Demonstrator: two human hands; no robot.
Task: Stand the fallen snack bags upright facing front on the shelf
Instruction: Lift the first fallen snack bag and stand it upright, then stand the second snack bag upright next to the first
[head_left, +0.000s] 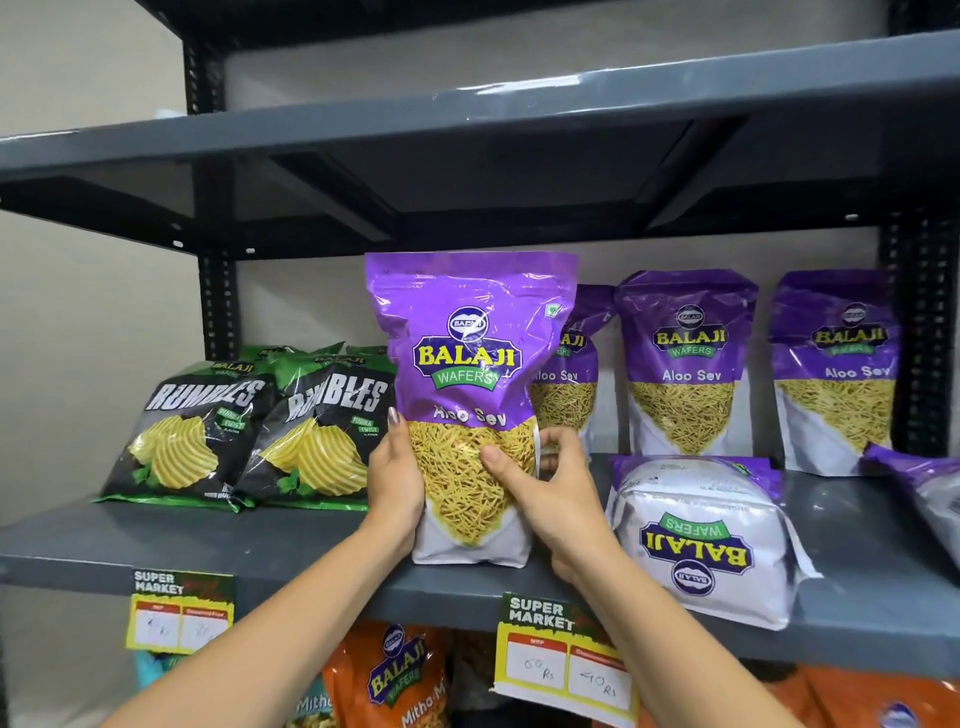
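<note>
- Purple foil catches the light on the Aloo Sev bag (470, 405) that stands upright, label to the front, at the front edge of the grey metal shelf (208, 540); everything below is placed relative to this held bag.
- Left hand (395, 483) lies flat along the bag's left side, fingers nearly straight and pressed to it. Right hand (545, 488) curls round the right side, thumb on the clear window, fingers partly closed behind. Both grip the bag.
- Risk, as I judge it: the bag looks top-heavy on a narrow base and sits close to the shelf lip, so letting go early could tip it forward off the shelf.
- Risk: pushing it back carelessly could knock the standing Aloo Sev bag (563, 374) just behind to its right.
- Risk: the slick foil could slide in the fingers.
- Just beside it on the right, a fallen bag (706, 540) lies flat with its print upside down; another fallen bag (930, 488) lies at the far right edge. Both are yet to be stood up.
- Left of it, two Rumbles bags (249, 431) lean back.
- Smooth painted shelf, price tags (566, 660) on its edge below the bag, a plain pale wall (93, 312) behind, an upper shelf (467, 119) close above.
</note>
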